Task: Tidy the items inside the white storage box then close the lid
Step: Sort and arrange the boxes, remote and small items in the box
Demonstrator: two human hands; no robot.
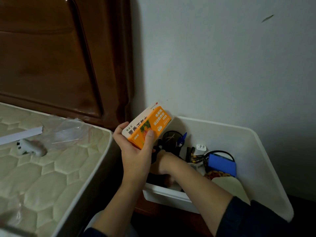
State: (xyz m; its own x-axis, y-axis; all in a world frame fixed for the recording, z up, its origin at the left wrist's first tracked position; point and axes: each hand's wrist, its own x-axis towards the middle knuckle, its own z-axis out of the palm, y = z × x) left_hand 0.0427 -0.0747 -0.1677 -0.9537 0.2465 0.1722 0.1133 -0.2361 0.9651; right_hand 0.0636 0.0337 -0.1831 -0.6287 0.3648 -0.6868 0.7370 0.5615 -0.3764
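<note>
Head view, one frame. One white storage box [266, 161] stands open against the wall [222, 57], beside one bed with a quilted mattress [42, 168] and a dark wooden headboard [51, 57]. The left hand [135, 151] holds one orange-and-white carton [147, 128] above the box's left edge, tilted, thumb pressed on its orange face and fingers curled behind it. The right hand [164, 170] reaches down into the box near its front wall; its fingers are blurred and partly hidden by the left wrist, so whether they grasp anything cannot be told.

Contents visible inside the box (partly overlapping): one black mesh cup [171, 139], one blue pen clip [182, 138] just beside it, one white plug adapter [201, 149], a few batteries [198, 159] lying together (count uncertain), one blue flat case [222, 165] with a black cable [220, 152] looped behind it, and one cream card [230, 187] at the right front.

On the mattress: one white strip [20, 135], one clear plastic bag [68, 132], and one small white gadget [29, 147], all well apart from the box.
</note>
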